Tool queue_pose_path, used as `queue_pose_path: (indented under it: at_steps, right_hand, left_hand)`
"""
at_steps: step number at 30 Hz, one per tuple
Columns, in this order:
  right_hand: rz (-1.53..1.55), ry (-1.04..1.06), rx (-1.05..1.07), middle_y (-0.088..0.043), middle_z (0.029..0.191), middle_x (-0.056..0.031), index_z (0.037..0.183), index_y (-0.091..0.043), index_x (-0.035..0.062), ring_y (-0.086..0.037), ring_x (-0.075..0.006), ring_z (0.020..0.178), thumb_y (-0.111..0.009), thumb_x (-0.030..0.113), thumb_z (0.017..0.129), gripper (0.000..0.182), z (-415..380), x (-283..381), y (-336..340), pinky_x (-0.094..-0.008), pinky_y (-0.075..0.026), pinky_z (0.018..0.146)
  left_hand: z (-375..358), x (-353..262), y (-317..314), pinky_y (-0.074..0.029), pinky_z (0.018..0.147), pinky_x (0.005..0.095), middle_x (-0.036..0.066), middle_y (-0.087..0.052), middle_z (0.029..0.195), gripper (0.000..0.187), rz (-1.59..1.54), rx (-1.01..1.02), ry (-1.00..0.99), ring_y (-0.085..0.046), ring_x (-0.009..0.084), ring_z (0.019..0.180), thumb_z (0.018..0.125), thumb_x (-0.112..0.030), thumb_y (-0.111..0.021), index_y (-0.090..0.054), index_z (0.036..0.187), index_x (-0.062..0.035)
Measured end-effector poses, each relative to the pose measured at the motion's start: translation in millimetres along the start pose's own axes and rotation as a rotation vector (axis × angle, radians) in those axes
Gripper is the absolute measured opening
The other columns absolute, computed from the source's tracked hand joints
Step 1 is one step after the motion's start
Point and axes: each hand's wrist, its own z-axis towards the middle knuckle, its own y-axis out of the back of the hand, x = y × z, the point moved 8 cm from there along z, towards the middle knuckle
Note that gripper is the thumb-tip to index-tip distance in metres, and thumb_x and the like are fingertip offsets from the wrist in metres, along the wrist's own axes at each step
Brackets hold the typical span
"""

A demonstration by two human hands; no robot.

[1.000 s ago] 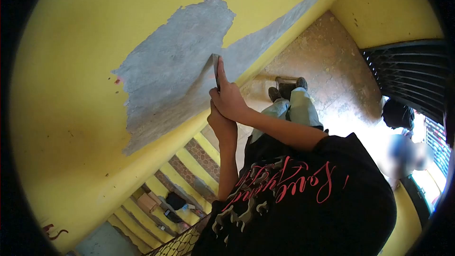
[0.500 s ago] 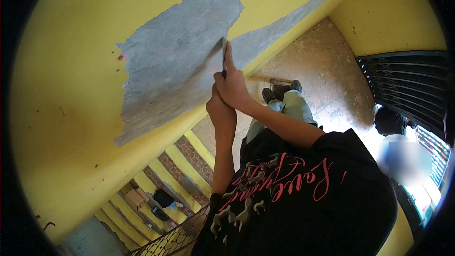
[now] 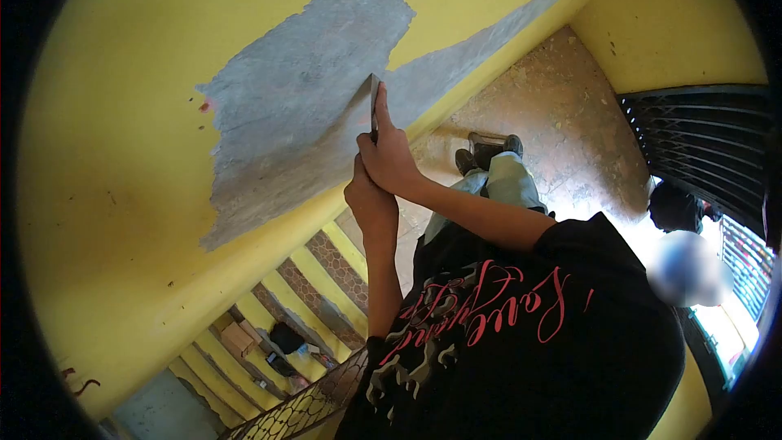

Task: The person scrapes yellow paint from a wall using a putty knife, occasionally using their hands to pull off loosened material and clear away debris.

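My right hand (image 3: 389, 159) is closed round a flat metal scraper (image 3: 374, 102), its index finger stretched along the blade. Directly below it, my left hand (image 3: 372, 202) is wrapped at the lower end of the grip, touching the right hand; the handle is hidden in the fingers. The blade's tip touches or lies very close to a bare grey patch (image 3: 285, 90) with ragged edges on the yellow wall (image 3: 122, 138). A narrower grey strip (image 3: 481, 47) runs up to the right from this patch.
Yellow-edged steps (image 3: 301, 281) lie below left, with a cardboard box (image 3: 237, 339) and a black item (image 3: 285, 338) on them. A patterned metal railing (image 3: 301, 409) is at the bottom. At the right are a dark folding gate (image 3: 700, 155) and a person, partly blurred (image 3: 691, 269).
Both hands and the scraper have shifted a little left and down over the grey patch. The grip looks the same.
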Motion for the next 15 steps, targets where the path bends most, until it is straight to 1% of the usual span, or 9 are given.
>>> queue_pose_path:
  at_steps: [3, 5, 7, 9, 11, 13, 15]
  right_hand:
    - [0.024, -0.017, -0.015, -0.059, 0.065, -0.0275, 0.149, 0.005, 0.0038, -0.058, -0.0473, 0.061, -0.051, 0.006, 0.080, 0.088, 5, -1, 10, -0.0512, -0.045, 0.059]
    - [0.025, -0.053, -0.030, -0.059, 0.065, -0.0271, 0.148, 0.005, 0.0026, -0.058, -0.0478, 0.061, -0.051, 0.006, 0.080, 0.088, 10, 4, 21, -0.0515, -0.045, 0.059]
    - [0.030, -0.030, -0.032, -0.059, 0.066, -0.0275, 0.148, 0.005, 0.0027, -0.057, -0.0481, 0.061, -0.051, 0.006, 0.080, 0.088, 8, 2, 19, -0.0516, -0.045, 0.060]
    - [0.044, -0.003, -0.038, -0.059, 0.066, -0.0278, 0.148, 0.005, 0.0028, -0.057, -0.0484, 0.060, -0.051, 0.006, 0.080, 0.088, 5, -2, 16, -0.0517, -0.045, 0.060]
    - [0.017, -0.017, 0.027, -0.059, 0.067, -0.0286, 0.148, 0.005, 0.0032, -0.057, -0.0484, 0.060, -0.051, 0.007, 0.080, 0.088, 4, -5, 11, -0.0515, -0.045, 0.060]
    - [0.027, -0.028, 0.023, -0.059, 0.066, -0.0287, 0.149, 0.006, 0.0037, -0.058, -0.0483, 0.060, -0.051, 0.006, 0.080, 0.089, 4, -7, 9, -0.0516, -0.045, 0.060]
    - [0.032, -0.036, 0.018, -0.059, 0.066, -0.0288, 0.149, 0.006, 0.0041, -0.058, -0.0483, 0.060, -0.051, 0.006, 0.080, 0.089, 4, -8, 8, -0.0517, -0.045, 0.060]
  left_hand:
    - [4, -9, -6, -0.048, 0.063, 0.0464, 0.025, -0.066, 0.082, 0.025, 0.060, 0.015, -0.051, -0.064, 0.0429, 0.078, 0.087, -0.010, -0.057, -0.058, 0.112, -0.0041]
    - [6, -15, -9, -0.048, 0.064, 0.0462, 0.025, -0.066, 0.083, 0.025, 0.030, 0.016, -0.047, -0.064, 0.0428, 0.078, 0.087, -0.010, -0.057, -0.058, 0.111, -0.0037]
    - [6, -20, -11, -0.048, 0.064, 0.0459, 0.025, -0.066, 0.084, 0.025, 0.001, 0.017, -0.047, -0.065, 0.0426, 0.079, 0.087, -0.010, -0.057, -0.059, 0.111, -0.0032]
    - [3, -14, -7, -0.049, 0.066, 0.0452, 0.025, -0.066, 0.086, 0.025, -0.002, 0.020, 0.037, -0.065, 0.0423, 0.081, 0.087, -0.010, -0.056, -0.058, 0.111, -0.0026]
    - [3, -10, -10, -0.049, 0.066, 0.0453, 0.025, -0.066, 0.086, 0.026, 0.015, 0.020, 0.014, -0.065, 0.0422, 0.081, 0.087, -0.010, -0.056, -0.058, 0.112, -0.0027]
    - [1, -10, -10, -0.049, 0.066, 0.0454, 0.025, -0.066, 0.086, 0.026, 0.030, 0.017, 0.004, -0.065, 0.0421, 0.081, 0.087, -0.010, -0.056, -0.058, 0.112, -0.0027]
    - [2, -9, -8, -0.048, 0.066, 0.0454, 0.025, -0.066, 0.086, 0.026, 0.031, 0.008, 0.070, -0.065, 0.0420, 0.081, 0.087, -0.011, -0.056, -0.058, 0.112, -0.0022]
